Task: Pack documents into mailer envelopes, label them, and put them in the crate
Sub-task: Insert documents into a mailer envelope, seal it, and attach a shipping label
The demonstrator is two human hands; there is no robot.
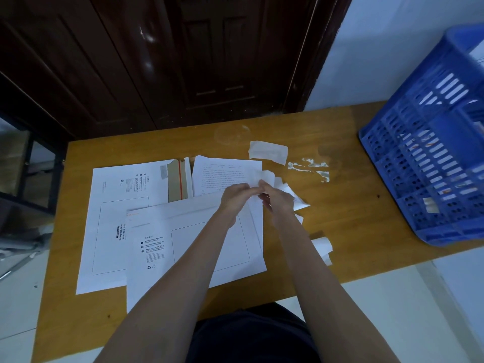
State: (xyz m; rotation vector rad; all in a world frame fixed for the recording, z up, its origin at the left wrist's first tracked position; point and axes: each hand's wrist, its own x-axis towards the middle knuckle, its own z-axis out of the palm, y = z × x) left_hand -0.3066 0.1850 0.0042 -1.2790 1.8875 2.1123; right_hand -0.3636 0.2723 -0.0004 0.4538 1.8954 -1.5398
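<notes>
Wooden tabletop: our left hand and right hand pinched a small white paper label; flat white cardboard mailer envelope lay at six o'clock.

Wooden table before dark wood doors, pale wall.

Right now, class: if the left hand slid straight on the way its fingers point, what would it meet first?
The left hand points right, so probably the right hand, which shares its small white paper. Depth is unclear.
</notes>
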